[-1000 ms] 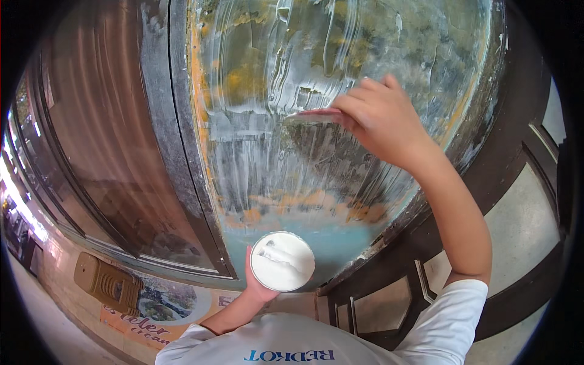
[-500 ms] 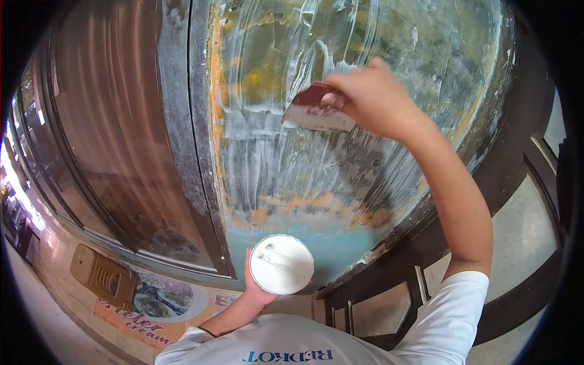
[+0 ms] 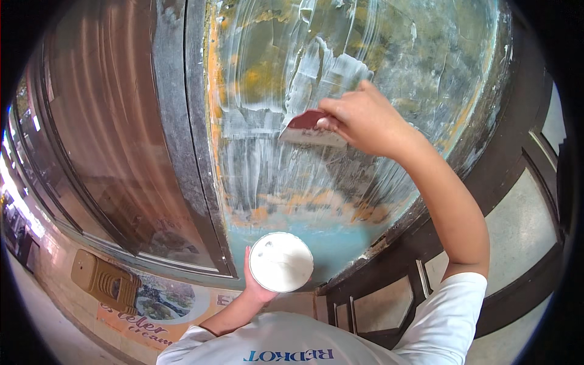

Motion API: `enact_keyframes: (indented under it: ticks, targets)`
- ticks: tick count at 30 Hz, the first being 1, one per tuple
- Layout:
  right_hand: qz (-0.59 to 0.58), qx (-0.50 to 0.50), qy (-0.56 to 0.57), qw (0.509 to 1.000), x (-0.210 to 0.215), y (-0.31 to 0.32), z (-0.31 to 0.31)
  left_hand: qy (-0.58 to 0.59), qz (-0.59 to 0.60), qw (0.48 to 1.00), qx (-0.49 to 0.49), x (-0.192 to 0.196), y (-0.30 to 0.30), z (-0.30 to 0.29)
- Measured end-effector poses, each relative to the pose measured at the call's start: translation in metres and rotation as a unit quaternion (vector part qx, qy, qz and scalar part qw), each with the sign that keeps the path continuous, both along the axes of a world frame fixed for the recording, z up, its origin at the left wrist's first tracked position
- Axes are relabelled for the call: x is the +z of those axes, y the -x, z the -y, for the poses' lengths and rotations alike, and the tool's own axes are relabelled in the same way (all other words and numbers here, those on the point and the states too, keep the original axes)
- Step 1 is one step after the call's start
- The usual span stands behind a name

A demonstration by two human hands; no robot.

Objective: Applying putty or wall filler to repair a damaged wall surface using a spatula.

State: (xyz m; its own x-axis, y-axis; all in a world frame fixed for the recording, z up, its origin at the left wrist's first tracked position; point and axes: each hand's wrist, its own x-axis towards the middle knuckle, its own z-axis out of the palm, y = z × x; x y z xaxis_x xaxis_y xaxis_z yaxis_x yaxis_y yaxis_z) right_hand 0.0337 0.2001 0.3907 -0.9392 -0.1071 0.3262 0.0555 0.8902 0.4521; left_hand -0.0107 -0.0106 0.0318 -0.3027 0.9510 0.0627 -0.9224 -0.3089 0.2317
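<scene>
My right hand [image 3: 371,121] grips a wide putty scraper [image 3: 313,129] by its dark red upper edge, the thumb on the front face. The pale blade, streaked with white filler, is against or very close to the wall [image 3: 389,67]; which one I cannot tell. White filler [image 3: 310,70] lies smeared on the wall just above the scraper. Low in front of me, my left hand [image 3: 258,286] holds a round tub of white putty [image 3: 281,263] from its left side and underneath. A small greyish mark shows on the putty's surface.
A dark-framed glass pane [image 3: 115,121] with curtain-like folds stands at left, beside a grey post [image 3: 176,91]. Dark wooden panelling [image 3: 389,304] runs along the right. At lower left are a brown plastic stool [image 3: 103,277] and a printed banner [image 3: 152,310].
My right hand has drawn the scraper down the wall, and a fresh band of white filler shows above it. The tub has stayed nearly in place.
</scene>
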Motion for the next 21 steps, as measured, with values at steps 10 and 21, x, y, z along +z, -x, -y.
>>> enact_keyframes:
  ticks: [10,21]
  targets:
    - [-0.211,0.151,-0.076,0.963,0.075,-0.022,-0.004,-0.121,0.191,0.972,-0.073,-0.009,0.003,0.001]
    - [-0.043,-0.010,-0.081,0.996,-0.030,0.000,-0.007,-0.020,0.047,0.998,-0.029,-0.010,0.007,0.001]
